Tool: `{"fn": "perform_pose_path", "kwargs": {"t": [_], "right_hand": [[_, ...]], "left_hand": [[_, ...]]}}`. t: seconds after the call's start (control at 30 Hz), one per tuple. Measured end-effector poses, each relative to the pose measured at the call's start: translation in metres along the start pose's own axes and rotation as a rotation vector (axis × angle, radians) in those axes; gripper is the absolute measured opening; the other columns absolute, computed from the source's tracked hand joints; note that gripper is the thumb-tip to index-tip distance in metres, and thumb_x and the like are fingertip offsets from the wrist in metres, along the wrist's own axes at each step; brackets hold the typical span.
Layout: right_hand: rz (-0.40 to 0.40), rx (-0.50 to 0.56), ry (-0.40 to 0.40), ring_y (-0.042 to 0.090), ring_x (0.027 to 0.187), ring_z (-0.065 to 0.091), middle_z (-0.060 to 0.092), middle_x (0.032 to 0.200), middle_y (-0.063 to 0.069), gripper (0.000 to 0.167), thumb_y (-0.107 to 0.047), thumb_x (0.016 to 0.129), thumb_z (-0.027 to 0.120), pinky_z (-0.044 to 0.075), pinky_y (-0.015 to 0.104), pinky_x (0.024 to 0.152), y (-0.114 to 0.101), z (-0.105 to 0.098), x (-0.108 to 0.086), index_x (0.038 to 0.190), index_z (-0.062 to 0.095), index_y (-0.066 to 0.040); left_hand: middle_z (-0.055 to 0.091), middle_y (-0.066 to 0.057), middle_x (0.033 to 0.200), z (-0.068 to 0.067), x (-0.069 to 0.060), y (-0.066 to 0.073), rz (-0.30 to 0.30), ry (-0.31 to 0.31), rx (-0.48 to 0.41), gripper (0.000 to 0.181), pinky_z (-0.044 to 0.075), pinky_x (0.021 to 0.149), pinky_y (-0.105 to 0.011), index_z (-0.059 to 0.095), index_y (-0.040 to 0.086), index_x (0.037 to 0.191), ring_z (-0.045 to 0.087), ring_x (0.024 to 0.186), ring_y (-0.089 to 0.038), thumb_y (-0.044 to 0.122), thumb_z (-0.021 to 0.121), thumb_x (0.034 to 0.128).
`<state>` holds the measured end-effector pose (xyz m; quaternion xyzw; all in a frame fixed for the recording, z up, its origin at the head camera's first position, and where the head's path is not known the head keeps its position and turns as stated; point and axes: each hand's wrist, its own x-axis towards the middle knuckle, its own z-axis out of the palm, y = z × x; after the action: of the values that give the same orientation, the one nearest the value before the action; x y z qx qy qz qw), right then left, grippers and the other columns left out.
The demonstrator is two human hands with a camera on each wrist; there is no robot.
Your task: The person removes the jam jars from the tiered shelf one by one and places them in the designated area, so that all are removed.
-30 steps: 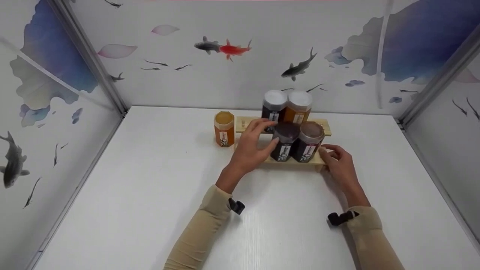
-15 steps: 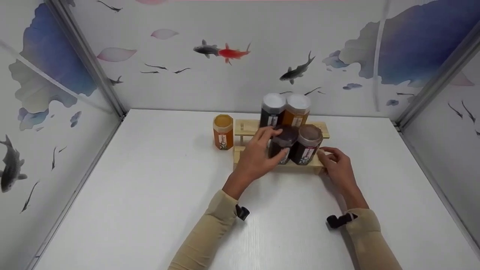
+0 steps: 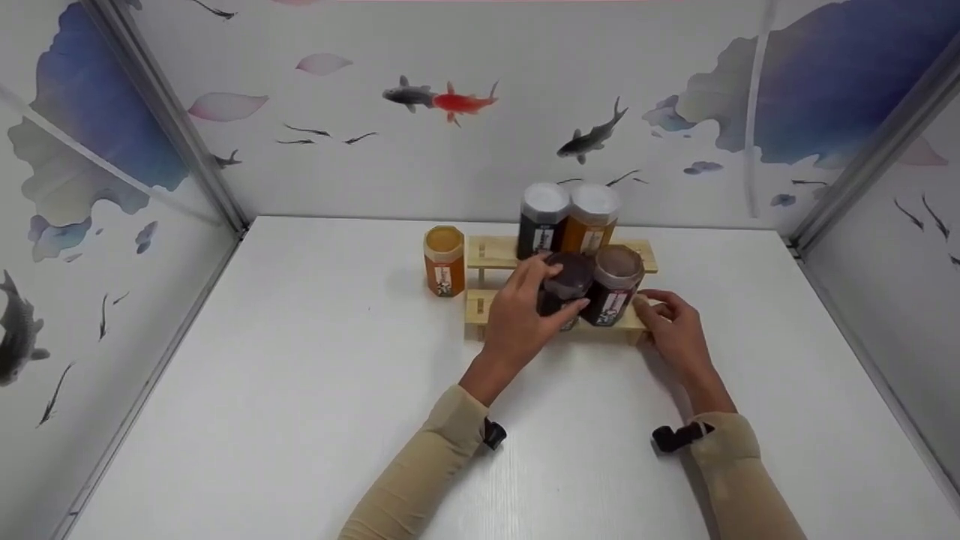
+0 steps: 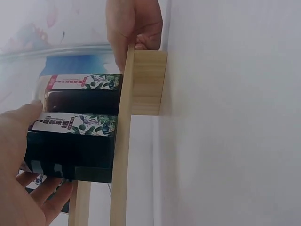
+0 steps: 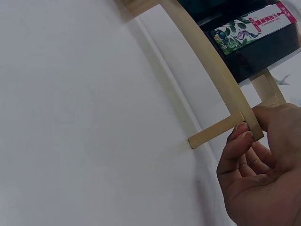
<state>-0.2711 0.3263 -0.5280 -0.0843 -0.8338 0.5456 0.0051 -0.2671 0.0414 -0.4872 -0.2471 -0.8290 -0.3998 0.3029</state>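
Note:
My left hand (image 3: 517, 326) grips a dark octagonal jar (image 4: 70, 153), thumb on one side and fingers on the other. That jar stands on the lower step of a two-step wooden rack (image 3: 480, 306). Close against its right side is another dark jar (image 3: 613, 289) with a brownish lid. With thumb and fingers, my right hand (image 5: 263, 165) pinches the right end of the lower step. On the upper step, a dark jar (image 3: 543, 221) and an amber jar (image 3: 591, 225) stand side by side under white lids.
Left of the rack, an amber jar (image 3: 445, 262) with a yellow lid stands on the white table (image 3: 315, 360). Behind the table rises a back wall (image 3: 450, 165) printed with fish, and similar panels flank both sides.
My left hand has moved right, and its fingers and thumb have come round the front left dark jar. The right hand stays on the rack's end.

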Motion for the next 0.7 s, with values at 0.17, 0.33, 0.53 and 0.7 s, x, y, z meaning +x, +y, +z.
{"fn": "perform_pose_path", "kwargs": {"t": [0.17,0.33,0.53,0.7], "right_hand": [[-0.009,0.012,0.012,0.004,0.073,0.062,0.068,0.099,-0.001,0.059,-0.049,0.108,0.065,0.055,0.021,0.064,0.000,0.001,0.001,0.152,0.058,-0.011],[-0.008,0.042,0.015,0.003,0.070,0.061,0.068,0.095,-0.003,0.058,-0.048,0.107,0.067,0.054,0.021,0.062,0.001,0.003,0.002,0.150,0.059,-0.011],[-0.001,0.034,0.012,0.004,0.070,0.062,0.067,0.096,-0.001,0.059,-0.049,0.106,0.067,0.056,0.022,0.063,0.002,0.002,0.002,0.151,0.059,-0.011],[0.011,0.028,0.011,0.005,0.072,0.062,0.067,0.098,-0.001,0.059,-0.048,0.107,0.066,0.055,0.022,0.063,0.002,0.001,0.002,0.152,0.058,-0.011]], "left_hand": [[0.064,-0.007,0.146,-0.001,0.000,0.002,0.002,-0.016,-0.009,0.052,0.060,0.106,-0.029,0.065,0.014,0.131,0.071,0.128,-0.020,0.046,0.083,0.0948],[0.066,-0.005,0.144,-0.008,0.003,0.001,-0.012,-0.050,-0.009,0.053,0.060,0.105,-0.030,0.065,0.015,0.133,0.071,0.125,-0.019,0.045,0.085,0.0930],[0.066,-0.004,0.147,-0.017,0.006,-0.006,-0.007,-0.078,-0.027,0.052,0.063,0.099,-0.032,0.065,0.017,0.133,0.071,0.124,-0.019,0.043,0.084,0.0922],[0.068,-0.003,0.146,-0.027,0.011,-0.011,-0.012,-0.067,-0.022,0.049,0.063,0.099,-0.033,0.067,0.019,0.130,0.071,0.124,-0.018,0.040,0.085,0.0904]]}}
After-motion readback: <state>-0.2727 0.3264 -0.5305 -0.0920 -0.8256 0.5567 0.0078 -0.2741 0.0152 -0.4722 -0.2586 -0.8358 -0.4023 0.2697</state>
